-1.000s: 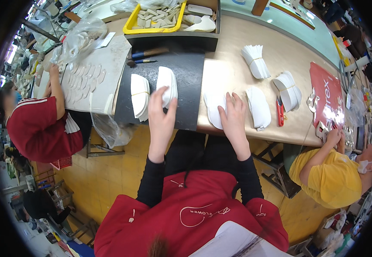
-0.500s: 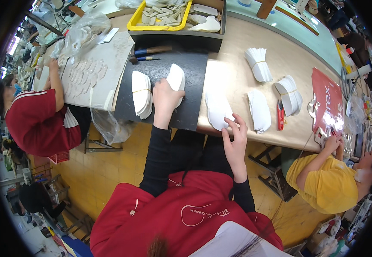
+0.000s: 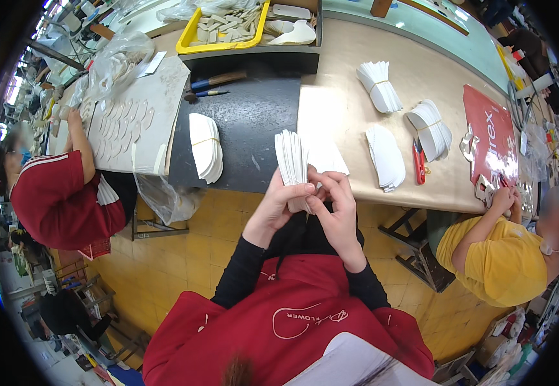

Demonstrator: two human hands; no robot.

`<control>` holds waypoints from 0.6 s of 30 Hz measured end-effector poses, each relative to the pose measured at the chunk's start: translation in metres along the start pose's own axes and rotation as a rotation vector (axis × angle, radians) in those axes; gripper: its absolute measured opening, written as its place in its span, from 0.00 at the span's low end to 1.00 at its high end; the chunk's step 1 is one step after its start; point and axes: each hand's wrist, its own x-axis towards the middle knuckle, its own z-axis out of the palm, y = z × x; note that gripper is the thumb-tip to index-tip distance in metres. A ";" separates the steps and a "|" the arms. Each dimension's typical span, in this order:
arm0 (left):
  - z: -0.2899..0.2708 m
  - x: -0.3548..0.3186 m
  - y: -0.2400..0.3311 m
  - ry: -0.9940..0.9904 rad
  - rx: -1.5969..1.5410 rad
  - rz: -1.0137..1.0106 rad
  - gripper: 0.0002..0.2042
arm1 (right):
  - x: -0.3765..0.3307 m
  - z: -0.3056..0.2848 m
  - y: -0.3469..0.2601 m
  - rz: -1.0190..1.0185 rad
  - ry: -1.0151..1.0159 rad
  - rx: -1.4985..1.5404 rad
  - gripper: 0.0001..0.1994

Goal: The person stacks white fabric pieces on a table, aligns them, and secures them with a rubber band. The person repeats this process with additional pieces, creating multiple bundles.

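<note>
Head view: the long white stack of thin, flat sheets (image 3: 291,156) points away from the person, far end leaning a bit left, near the smooth black mat (image 3: 253,106). The bare left hand (image 3: 275,206) has fingers closed around it; the bare right hand (image 3: 336,211) has bent fingers by its low end, but I cannot tell if they grip.

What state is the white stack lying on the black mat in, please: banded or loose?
Banded: a thin tan band crosses the white stack, whose layers lie gathered on the black mat.

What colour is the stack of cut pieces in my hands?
The stack of cut pieces is white, clearest in the head view.
</note>
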 end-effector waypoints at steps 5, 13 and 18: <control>0.013 -0.007 -0.013 0.031 -0.283 -0.040 0.23 | -0.002 -0.006 -0.007 -0.107 0.055 -0.243 0.21; 0.020 -0.008 -0.014 -0.033 -0.136 -0.034 0.27 | -0.003 -0.011 -0.009 -0.018 0.044 -0.247 0.23; 0.017 -0.009 -0.019 0.016 -0.138 -0.008 0.28 | -0.002 -0.011 -0.004 0.035 0.066 -0.056 0.23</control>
